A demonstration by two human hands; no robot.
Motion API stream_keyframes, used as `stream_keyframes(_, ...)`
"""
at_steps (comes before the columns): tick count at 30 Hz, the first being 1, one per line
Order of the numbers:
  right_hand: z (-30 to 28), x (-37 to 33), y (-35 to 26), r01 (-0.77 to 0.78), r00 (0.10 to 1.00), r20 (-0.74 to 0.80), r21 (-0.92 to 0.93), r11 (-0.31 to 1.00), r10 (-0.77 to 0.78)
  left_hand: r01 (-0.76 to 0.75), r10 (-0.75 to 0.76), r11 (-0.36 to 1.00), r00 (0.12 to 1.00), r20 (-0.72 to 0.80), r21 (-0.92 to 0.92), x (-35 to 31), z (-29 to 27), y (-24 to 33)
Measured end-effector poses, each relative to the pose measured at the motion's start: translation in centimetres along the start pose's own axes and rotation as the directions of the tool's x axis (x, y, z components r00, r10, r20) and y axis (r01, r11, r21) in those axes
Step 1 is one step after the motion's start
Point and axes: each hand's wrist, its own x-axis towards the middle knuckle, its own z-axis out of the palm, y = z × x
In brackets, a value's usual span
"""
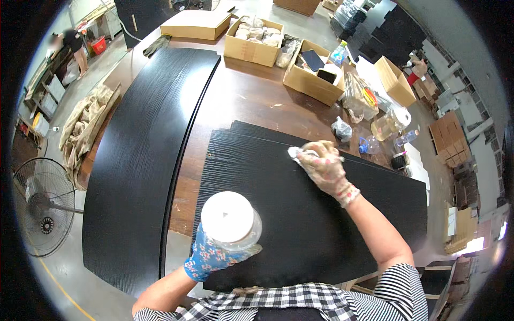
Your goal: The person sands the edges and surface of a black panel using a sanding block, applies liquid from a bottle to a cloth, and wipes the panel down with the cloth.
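Observation:
My left hand (pixel 214 254), in a blue flowered glove, is closed round a clear plastic jar (pixel 251 235) with a white lid (pixel 227 214). It holds the jar above the near left part of a black wood-grain panel (pixel 300 224). My right hand (pixel 325 168), in a pale glove with red spots, presses a white cloth (pixel 294 152) onto the panel near its far edge. The fingers are bent over the cloth, so most of it is hidden. Another stack of long black panels (pixel 144 139) lies to the left on the brown table (pixel 251 101).
Cardboard boxes (pixel 249 51) with wrapped items and a box holding phones (pixel 313 85) line the table's far side. Bottles, a large clear jug (pixel 386 125) and a crumpled plastic bag (pixel 341 129) stand at right. A floor fan (pixel 45 206) is at left. Other people are in the background.

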Motion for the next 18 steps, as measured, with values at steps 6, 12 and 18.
stream_keyframes(6,1.8,3.2,-3.1,-0.008,1.0,-0.016,0.042,0.999,0.009,0.002,-0.002,0.994,1.0,-0.007,-0.106,-0.1,-1.5,-0.3)
stream_keyframes(12,0.3,-2.4,-2.1,-0.095,0.994,-0.049,0.0,0.995,0.095,-0.014,0.009,1.0,0.971,-0.238,-0.021,-1.8,-5.5,1.0)
stream_keyframes(18,5.0,9.3,-6.9,0.017,0.998,-0.054,0.031,0.999,-0.015,-0.01,-0.236,0.859,0.881,-0.411,-0.513,-2.4,-7.5,-1.5)
